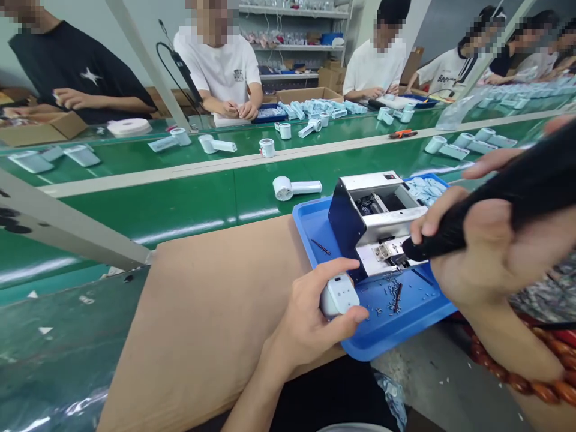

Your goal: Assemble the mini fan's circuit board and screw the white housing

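Note:
My left hand [310,318] is closed around a pale blue plastic casing [341,296], its end with small holes facing up. In my right hand [486,240] is a black electric screwdriver [504,198], held at a slant. Its front end is at the outlet of a screw feeder [382,219], a metal box with dark side panels; whether the bit touches there is hidden. Under the feeder lies a blue tray [387,336] with loose screws [380,300] scattered in it. My left hand is over the tray's near left edge.
Brown cardboard [216,294] covers the bench on the left. Beyond it runs a green conveyor [193,210] with a handheld fan body [297,187] near the feeder and several more farther off. Orange-handled cutters [403,134] lie on the divider. Co-workers sit across the line.

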Tool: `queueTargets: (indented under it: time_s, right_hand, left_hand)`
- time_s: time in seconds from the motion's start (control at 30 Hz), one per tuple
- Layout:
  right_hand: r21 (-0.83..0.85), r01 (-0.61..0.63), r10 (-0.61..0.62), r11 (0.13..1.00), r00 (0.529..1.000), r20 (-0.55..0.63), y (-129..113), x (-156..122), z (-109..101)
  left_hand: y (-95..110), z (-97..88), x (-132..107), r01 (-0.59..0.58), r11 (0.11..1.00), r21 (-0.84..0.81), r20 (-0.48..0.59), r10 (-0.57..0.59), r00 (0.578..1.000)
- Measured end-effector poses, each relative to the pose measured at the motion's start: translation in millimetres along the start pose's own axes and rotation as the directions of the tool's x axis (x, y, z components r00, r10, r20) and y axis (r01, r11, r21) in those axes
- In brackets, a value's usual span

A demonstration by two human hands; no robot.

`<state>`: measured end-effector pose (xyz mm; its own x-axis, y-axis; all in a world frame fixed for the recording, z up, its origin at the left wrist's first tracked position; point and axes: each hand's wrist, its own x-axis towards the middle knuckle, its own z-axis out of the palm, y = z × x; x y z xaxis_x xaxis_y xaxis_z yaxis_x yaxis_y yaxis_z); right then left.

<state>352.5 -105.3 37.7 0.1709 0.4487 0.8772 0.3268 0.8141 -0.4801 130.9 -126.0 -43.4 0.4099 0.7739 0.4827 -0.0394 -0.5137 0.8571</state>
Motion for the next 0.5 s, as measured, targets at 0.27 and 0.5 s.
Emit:
queueTargets:
  time_s: [0.27, 0.5]
  right_hand:
    - [0.076, -0.029, 0.025, 0.997, 0.998, 0.055, 14, -4, -3]
    - [0.072, -0.057, 0.055, 0.996, 0.998, 0.03, -2, 7, -7]
  left_hand:
    - [4, 0.3, 7, -0.159, 0.987, 0.008, -0.008, 0.159, 0.987]
    - [0, -0.4, 5, -0.171, 0.985, -0.031, -0.005, 0.171, 0.985]
